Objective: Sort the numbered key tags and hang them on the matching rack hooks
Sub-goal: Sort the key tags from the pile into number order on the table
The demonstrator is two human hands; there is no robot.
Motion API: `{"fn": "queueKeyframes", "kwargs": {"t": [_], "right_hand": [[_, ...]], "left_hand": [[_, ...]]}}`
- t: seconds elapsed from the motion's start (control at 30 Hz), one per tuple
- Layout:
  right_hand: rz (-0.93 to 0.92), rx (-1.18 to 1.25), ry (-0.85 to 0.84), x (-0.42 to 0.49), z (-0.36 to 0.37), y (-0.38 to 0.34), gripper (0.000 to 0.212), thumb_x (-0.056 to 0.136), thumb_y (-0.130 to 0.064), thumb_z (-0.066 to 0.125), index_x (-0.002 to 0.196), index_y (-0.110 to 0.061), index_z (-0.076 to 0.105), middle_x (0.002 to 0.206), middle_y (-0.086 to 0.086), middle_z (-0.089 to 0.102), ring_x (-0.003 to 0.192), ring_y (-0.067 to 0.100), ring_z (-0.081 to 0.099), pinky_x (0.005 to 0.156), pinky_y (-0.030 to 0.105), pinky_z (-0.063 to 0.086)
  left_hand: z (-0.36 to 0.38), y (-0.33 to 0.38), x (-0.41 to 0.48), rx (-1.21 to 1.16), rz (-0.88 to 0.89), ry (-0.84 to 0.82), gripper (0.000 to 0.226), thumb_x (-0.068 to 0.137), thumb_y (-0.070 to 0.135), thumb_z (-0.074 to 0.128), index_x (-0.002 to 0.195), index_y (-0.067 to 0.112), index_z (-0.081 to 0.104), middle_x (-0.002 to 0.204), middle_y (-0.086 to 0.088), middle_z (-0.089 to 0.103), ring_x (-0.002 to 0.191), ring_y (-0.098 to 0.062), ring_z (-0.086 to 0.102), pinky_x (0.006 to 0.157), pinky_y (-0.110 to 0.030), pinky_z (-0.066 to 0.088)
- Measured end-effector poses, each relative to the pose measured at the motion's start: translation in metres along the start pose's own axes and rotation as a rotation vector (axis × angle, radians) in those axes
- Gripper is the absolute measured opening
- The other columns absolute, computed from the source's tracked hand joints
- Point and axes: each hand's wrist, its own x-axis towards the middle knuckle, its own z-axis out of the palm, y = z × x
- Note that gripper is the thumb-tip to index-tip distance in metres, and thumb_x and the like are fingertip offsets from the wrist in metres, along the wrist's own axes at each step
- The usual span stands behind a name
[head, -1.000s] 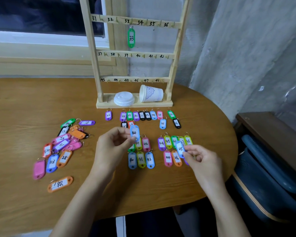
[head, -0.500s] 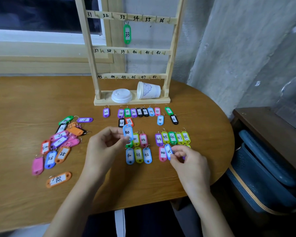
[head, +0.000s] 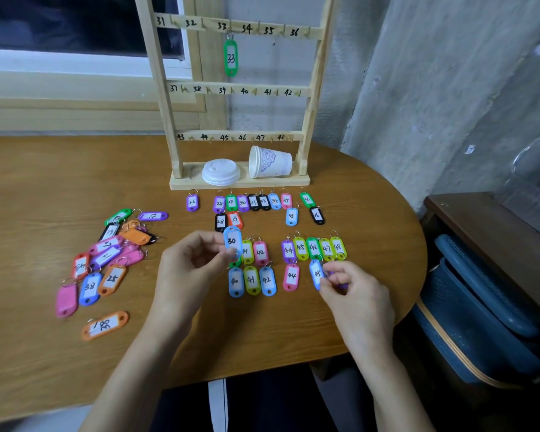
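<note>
Blue plastic, likely light and stiff: tag 30 (head: 233, 242) pinched by left hand (head: 190, 269), tag 45 (head: 316, 273) by right hand (head: 354, 293); grab edges.

Wooden counter (head: 44, 182), rounded end on my right. At its back a white paper cup (head: 273, 163) with a purple pattern lies on its side, mouth facing left. Just beside the mouth sits a stack of white plastic lids (head: 220, 172). Dark window (head: 60, 23) behind, with a pale frame under it. Rough grey wall (head: 434, 88) on my right. Below it a dark wooden ledge (head: 496, 232), with a blue plastic basket (head: 480, 322) beside the counter. My dark trousers (head: 262, 406), white stripe, show under the near edge.
</note>
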Motion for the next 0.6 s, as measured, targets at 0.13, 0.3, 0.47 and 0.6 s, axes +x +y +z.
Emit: {"fn": "queueKeyframes", "kwargs": {"t": [0.13,0.3,0.47,0.6], "right_hand": [[-0.001,-0.046,-0.033,-0.001,0.002,-0.007,0.014,0.081,-0.035,0.068,0.095,-0.037,0.065,0.080,-0.020,0.065,0.085,0.006,0.060,0.066,0.028,0.050],[-0.174,-0.135,0.046,-0.002,0.003,-0.003,0.017,0.080,-0.033,0.071,0.097,-0.033,0.066,0.085,-0.020,0.060,0.089,0.007,0.050,0.060,0.027,0.048],[-0.479,-0.204,0.011,-0.016,0.013,0.002,0.028,0.089,-0.044,0.050,0.105,-0.029,0.068,0.103,-0.016,0.062,0.096,0.012,0.049,0.074,0.027,0.049],[-0.542,-0.267,-0.014,-0.022,0.018,0.008,0.032,0.088,-0.049,0.043,0.104,-0.034,0.067,0.107,-0.022,0.061,0.098,0.012,0.048,0.077,0.032,0.047]], "left_hand": [[-0.002,-0.001,-0.001,-0.010,-0.006,-0.007,0.013,0.077,0.004,0.071,0.085,0.014,0.067,0.074,0.004,0.069,0.075,-0.010,0.067,0.067,-0.018,0.054],[-0.010,-0.003,-0.003,0.016,-0.004,0.015,0.012,0.078,0.006,0.071,0.086,0.014,0.067,0.081,-0.003,0.070,0.078,-0.013,0.067,0.069,-0.019,0.055],[-0.014,-0.004,-0.006,0.000,-0.024,0.030,0.013,0.078,0.006,0.071,0.086,0.016,0.067,0.083,-0.006,0.070,0.079,-0.015,0.067,0.069,-0.022,0.054],[-0.016,-0.006,-0.007,-0.005,-0.023,0.031,0.013,0.078,0.004,0.070,0.085,0.015,0.067,0.081,-0.003,0.070,0.078,-0.015,0.067,0.066,-0.020,0.053]]}}
